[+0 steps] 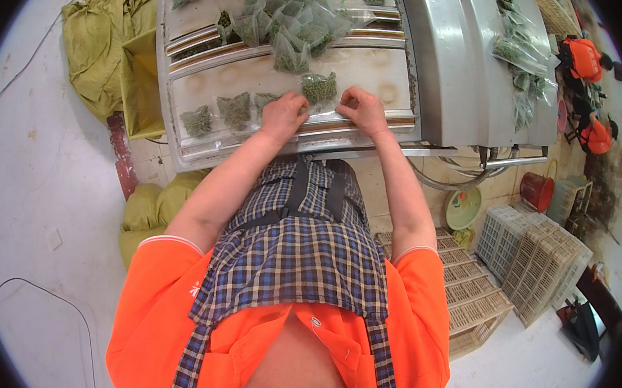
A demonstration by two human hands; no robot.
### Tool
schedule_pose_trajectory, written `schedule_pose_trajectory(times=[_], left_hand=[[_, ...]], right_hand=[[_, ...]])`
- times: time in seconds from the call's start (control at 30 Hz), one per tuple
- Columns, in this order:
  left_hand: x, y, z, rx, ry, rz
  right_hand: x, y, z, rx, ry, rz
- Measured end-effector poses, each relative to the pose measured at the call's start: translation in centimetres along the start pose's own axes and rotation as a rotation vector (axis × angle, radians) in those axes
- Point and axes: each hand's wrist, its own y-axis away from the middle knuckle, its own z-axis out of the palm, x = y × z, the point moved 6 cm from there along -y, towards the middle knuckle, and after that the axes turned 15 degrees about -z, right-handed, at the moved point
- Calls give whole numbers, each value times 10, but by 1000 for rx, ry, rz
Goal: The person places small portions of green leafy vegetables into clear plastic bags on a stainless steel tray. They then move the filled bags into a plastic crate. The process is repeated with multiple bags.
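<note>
Your clear bag of green bits [319, 86] lies by the machine top's [379, 67] near edge, right of centre, between your left hand [285, 117] and right hand [364, 113], fingers curled in at its near end, though I cannot tell whether either grip pinches it, three more bags [232, 110] lined up leftward and a heap of bags [287, 21] toward the far edge.

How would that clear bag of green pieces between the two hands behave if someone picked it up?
The clear bag would probably flop and crease, since its film looks thin and wrinkled. The small green pieces inside look loose, so they may shift.
</note>
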Motion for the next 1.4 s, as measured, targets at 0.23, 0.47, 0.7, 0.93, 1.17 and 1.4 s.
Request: schedule_pose_trajectory(times=[0.23, 0.47, 0.7, 0.93, 1.17, 1.4], left_hand=[[-7, 4, -7, -77, 61, 17], [-5, 11, -23, -105, 13, -35], [-61, -49, -29, -202, 1040, -569], [-25, -30, -21, -622, 1576, -753], [37, -53, 35, -853, 1342, -548], [83, -80, 73, -469, 863, -305]], right_hand=[[5, -3, 2, -136, -95, 5], [-47, -44, -18, 85, -53, -18], [-62, -92, 34, 352, -361, -41], [-79, -52, -17, -22, -372, -69], [0, -26, -83, -258, -392, 182], [42, -13, -110, -124, 230, 163]])
